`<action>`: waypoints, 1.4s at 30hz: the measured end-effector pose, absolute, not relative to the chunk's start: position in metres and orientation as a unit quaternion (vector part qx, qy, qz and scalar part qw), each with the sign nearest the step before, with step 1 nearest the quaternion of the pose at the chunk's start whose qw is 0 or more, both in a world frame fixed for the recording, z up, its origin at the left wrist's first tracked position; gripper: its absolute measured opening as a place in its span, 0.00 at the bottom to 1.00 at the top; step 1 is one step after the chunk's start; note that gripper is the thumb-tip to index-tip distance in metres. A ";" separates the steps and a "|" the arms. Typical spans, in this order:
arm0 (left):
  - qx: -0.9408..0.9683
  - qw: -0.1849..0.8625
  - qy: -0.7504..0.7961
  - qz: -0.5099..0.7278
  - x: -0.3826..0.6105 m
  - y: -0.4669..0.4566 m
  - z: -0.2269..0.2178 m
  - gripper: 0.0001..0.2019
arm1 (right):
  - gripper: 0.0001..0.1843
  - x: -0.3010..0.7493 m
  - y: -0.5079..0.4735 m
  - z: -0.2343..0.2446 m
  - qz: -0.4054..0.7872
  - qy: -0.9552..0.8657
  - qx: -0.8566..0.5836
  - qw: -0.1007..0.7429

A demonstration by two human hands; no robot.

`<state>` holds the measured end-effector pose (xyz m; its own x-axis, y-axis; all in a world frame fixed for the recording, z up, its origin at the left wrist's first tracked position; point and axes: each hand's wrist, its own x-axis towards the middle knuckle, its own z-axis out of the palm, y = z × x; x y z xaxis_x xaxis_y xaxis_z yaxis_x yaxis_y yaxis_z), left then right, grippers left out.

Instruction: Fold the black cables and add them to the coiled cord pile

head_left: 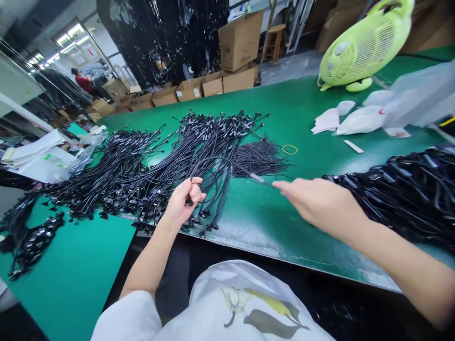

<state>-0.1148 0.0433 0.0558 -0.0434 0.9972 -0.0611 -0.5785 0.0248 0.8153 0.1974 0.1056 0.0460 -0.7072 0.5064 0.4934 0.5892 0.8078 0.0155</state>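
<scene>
Black cable (245,171) with a pale label (257,178) ran between the two hands, raised in front of the worker over the green table (249,222). The left hand (184,200) had its fingers curled, thumb and forefinger pinching the cable; the right hand (320,200) had its fingertips pressed together on it just past the label, its thumb mostly hidden. Behind the cable lay a heap of short dark wires (261,158), with a yellow rubber band (289,149) just beside it. Long bunches of black cables (199,147) spread to the left, and another dark pile (401,189) lay to the right. Farther back stood a light-green fan (362,49), near white plastic bags (366,119), and cardboard boxes (240,42) beyond the table.
</scene>
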 end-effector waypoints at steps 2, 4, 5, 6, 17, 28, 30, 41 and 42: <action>0.378 0.599 0.385 0.591 -0.096 0.048 0.048 0.12 | 0.16 0.182 0.088 0.052 -0.074 -0.954 -0.201 0.212; 0.461 0.571 0.420 0.534 -0.077 0.048 0.042 0.15 | 0.15 0.166 0.077 0.058 -0.003 -0.971 -0.133 0.197; 0.505 0.554 0.434 0.500 -0.069 0.047 0.040 0.15 | 0.15 0.159 0.074 0.061 0.034 -0.970 -0.131 0.200; 0.545 0.536 0.444 0.466 -0.062 0.045 0.038 0.14 | 0.14 0.154 0.074 0.064 0.073 -0.965 -0.145 0.206; 0.392 0.634 0.359 0.562 -0.043 0.040 0.035 0.18 | 0.21 0.117 0.100 0.036 0.575 -0.608 -0.305 0.456; 0.148 0.709 0.344 0.598 -0.032 0.023 0.028 0.13 | 0.22 0.100 0.094 0.006 0.830 -0.284 -0.287 0.386; 0.122 0.706 0.336 0.612 -0.038 0.025 0.030 0.12 | 0.20 0.098 0.089 -0.002 0.795 -0.320 -0.308 0.414; 0.226 0.676 0.369 0.596 -0.088 0.018 0.045 0.13 | 0.19 0.151 0.063 -0.043 0.559 -0.635 -0.430 0.316; 0.246 0.689 0.376 0.568 -0.090 0.017 0.044 0.15 | 0.18 0.157 0.065 -0.039 0.482 -0.676 -0.444 0.336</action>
<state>-0.0897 0.0167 0.0441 0.0713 0.9685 -0.2386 -0.5991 0.2328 0.7661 0.1572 0.0654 -0.0394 -0.3803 0.9245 0.0271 0.2758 0.1413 -0.9508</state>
